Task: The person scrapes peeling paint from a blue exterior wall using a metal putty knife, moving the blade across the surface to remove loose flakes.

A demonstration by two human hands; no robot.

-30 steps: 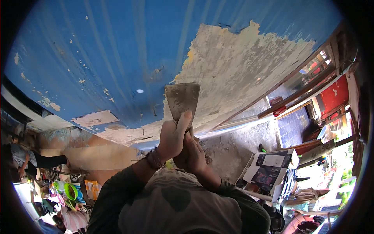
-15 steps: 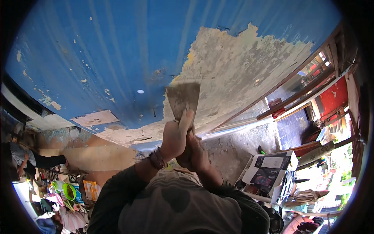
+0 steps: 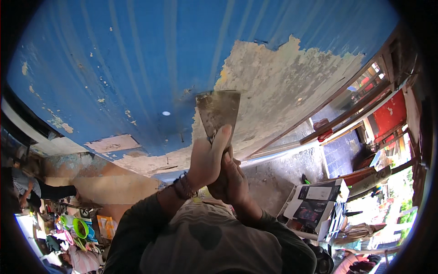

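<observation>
Both my hands grip a wide metal scraper [image 3: 218, 109], its blade pointing away from me. My left hand [image 3: 205, 162] is wrapped round the upper handle, thumb stretched along the base of the blade, with a bracelet at the wrist. Lower down, my right hand [image 3: 236, 182] closes round the handle; most of the handle is hidden by my fingers. The blade's edge lies at the border between the blue paint [image 3: 150, 59] and a large bare patch of grey plaster [image 3: 273, 77] on the wall.
An open carton [image 3: 315, 205] stands at the lower right, near a window opening. Coloured household things, among them a green basin [image 3: 80, 228], crowd the lower left. A person in a striped top [image 3: 22, 182] is at the far left. Small chips pit the blue paint.
Both hands have pushed the scraper a little farther up the wall and slightly right, its blade now covering part of the ragged paint edge. My view has shifted slightly.
</observation>
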